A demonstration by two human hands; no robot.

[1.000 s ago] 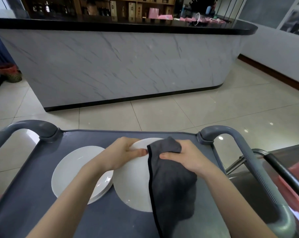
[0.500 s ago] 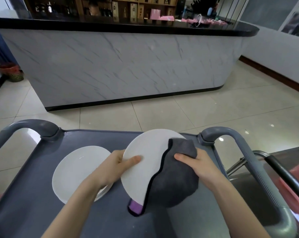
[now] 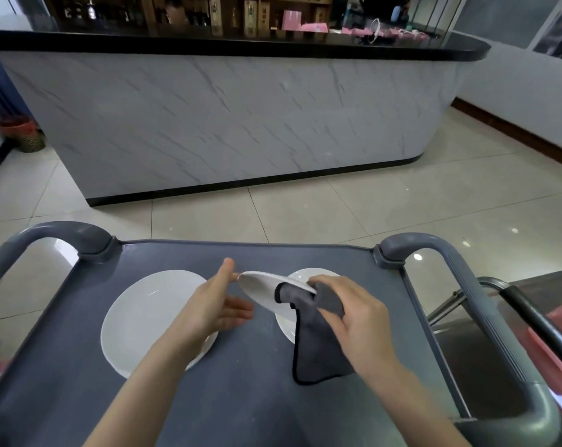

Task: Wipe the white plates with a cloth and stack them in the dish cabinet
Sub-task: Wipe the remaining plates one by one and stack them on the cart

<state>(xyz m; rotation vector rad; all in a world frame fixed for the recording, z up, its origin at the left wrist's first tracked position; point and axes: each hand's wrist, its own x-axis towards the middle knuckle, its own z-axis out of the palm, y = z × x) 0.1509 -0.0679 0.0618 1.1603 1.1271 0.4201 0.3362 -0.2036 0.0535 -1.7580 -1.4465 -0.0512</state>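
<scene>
Nearest the camera, two bare forearms reach out over the dark grey cart (image 3: pixel 241 398). The grey cloth (image 3: pixel 315 350) with its black hem hangs down, its bottom corner close to the cart's top, right of the middle.

Up the arms now. The right hand (image 3: pixel 353 314) has its fingers curled over a bunched part of that cloth and pinches the raised plate (image 3: pixel 260 290) through it at the plate's right rim. The plate is off the cart, tipped so steeply it shows almost edge-on, and it sits between the two hands. The left hand (image 3: pixel 215 304) is released, fingers straight, with its upper edge meeting the plate's left rim and the lower fingers reaching under it.

Below the raised plate, a second white plate (image 3: pixel 312 274) lies flat toward the cart's far right corner, partly covered by cloth and hand. Toward the left edge lies a stack of white plates (image 3: pixel 144 314), at least two deep, with the left wrist crossing over its right side.

At the far corners stand the left handle (image 3: pixel 63 233) and the right handle (image 3: pixel 434 250), both grey loops. Beyond is pale tiled floor (image 3: pixel 337 214), then a marble-fronted bar (image 3: pixel 225 124) with a black top, and behind it shelves of bottles (image 3: pixel 234 14).
</scene>
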